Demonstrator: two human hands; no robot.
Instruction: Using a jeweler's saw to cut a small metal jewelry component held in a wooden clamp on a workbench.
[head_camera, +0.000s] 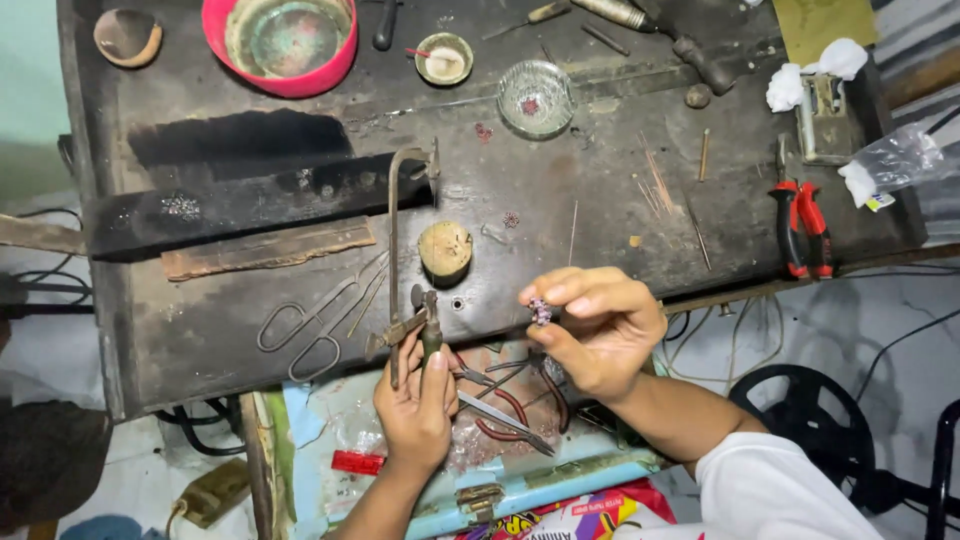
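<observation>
Dark scuffed worktop (620, 200): pink bowl (280, 45) at far edge, glass dish (536, 98) mid-far, red-handled pliers (802, 228) near right edge, scissors (310, 325) toward near-left corner, round wooden block (445, 250) centre, white rag (815, 70) at far-right corner.

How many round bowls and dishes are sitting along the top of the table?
4: a brown bowl at the far left, a pink bowl, a small cream dish, and a clear glass dish.

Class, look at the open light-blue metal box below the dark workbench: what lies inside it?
Inside the light-blue metal box lie red-handled pliers, metal shears and clear plastic bags. The left hand and right hand cover part of the contents, so anything beneath them is hidden.
</observation>
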